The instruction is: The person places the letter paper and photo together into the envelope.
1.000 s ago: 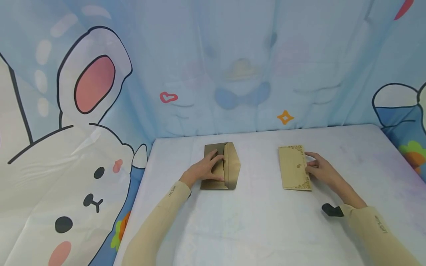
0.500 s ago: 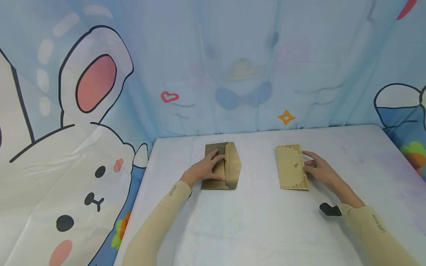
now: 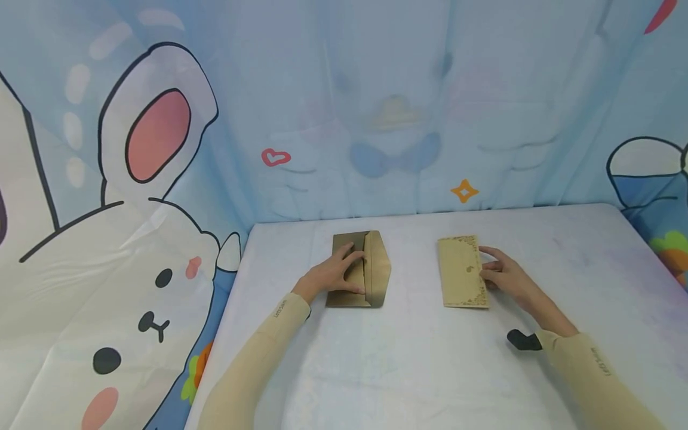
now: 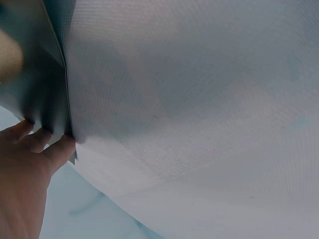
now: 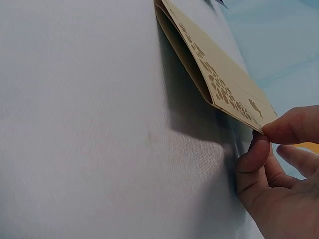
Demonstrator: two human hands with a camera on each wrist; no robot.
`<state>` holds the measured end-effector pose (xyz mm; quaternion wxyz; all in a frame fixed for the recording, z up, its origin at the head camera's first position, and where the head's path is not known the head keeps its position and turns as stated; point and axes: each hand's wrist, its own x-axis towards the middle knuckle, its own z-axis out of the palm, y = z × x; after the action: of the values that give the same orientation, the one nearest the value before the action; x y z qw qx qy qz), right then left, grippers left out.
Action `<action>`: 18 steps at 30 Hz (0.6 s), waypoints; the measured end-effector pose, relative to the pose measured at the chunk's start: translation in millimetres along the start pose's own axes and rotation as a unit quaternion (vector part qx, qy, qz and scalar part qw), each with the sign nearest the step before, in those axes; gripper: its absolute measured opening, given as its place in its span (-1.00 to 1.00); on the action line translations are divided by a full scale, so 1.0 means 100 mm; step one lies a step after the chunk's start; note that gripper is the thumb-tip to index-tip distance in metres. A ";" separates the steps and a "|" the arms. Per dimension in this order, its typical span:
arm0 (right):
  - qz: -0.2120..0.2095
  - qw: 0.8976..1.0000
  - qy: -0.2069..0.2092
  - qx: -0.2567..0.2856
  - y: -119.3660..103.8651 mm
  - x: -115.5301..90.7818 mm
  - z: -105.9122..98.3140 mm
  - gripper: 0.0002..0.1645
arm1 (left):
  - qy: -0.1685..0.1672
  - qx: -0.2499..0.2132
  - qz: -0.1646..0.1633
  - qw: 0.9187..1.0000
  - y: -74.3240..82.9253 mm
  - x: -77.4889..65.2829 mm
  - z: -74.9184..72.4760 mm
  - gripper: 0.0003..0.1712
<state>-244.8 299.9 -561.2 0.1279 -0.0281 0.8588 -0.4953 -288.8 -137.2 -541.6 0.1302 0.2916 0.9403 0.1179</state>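
Note:
On the left of the white table lies a brown paper envelope (image 3: pixel 338 298), its pointed flap (image 3: pixel 379 269) folded out to the right. My left hand (image 3: pixel 329 273) rests on it with spread fingers, the thumb and fingertips near the pocket's edge. In the left wrist view, the fingers (image 4: pixel 60 149) touch the envelope's dark surface (image 4: pixel 42 74). To the right, a folded tan card (image 3: pixel 459 272) with cut-out floral borders is held above the table, tilted. My right hand (image 3: pixel 507 275) pinches its right edge between thumb and fingers, as the right wrist view shows with the card (image 5: pixel 224 74).
A white cloth covers the table (image 3: pixel 398 358). Behind it hangs a light blue printed curtain (image 3: pixel 322 107), with a large white rabbit print (image 3: pixel 134 286) on the left. A dark piece (image 3: pixel 524 340) sticks out by the right sleeve.
My right hand has moved left with the card, bringing it nearer to the envelope. The left hand and envelope stay almost still; the head view has shifted slightly.

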 end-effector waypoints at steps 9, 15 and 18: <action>0.002 1.000 0.007 0.006 -0.12 0.05 0.15 -0.20 | -0.006 -0.010 -0.005 1.000 -0.01 0.01 0.02 0.10; 0.002 1.000 -0.001 0.013 -0.19 0.08 0.19 -0.20 | -0.003 -0.009 -0.006 1.000 -0.01 0.02 0.03 0.06; -0.006 1.000 -0.005 0.018 -0.24 0.11 0.23 -0.20 | -0.003 -0.009 -0.008 1.000 0.01 0.01 -0.01 0.05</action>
<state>-252.1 266.4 -553.3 0.1302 -0.0336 0.8491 -0.5109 -289.7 -136.2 -540.8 0.1367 0.2828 0.9411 0.1249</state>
